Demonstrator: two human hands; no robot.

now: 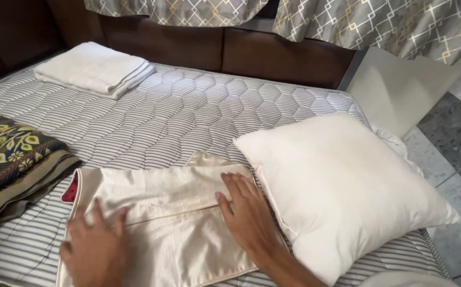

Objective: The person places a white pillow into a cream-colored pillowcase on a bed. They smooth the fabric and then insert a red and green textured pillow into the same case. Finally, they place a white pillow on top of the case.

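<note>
Your left hand lies flat on the cream satin pillowcase, fingers spread open and pressing the fabric near its folded edge, gripping nothing. Your right hand is flat too, fingers open and extended, resting on the pillowcase's right side. The pillowcase lies on the striped quilted mattress, directly under both sets of fingers. Just beyond your right fingers, touching the pillowcase's edge, sits a cream square pillow. Beside your left fingers, a patterned folded blanket. Well beyond your fingertips, a stack of folded white towels.
</note>
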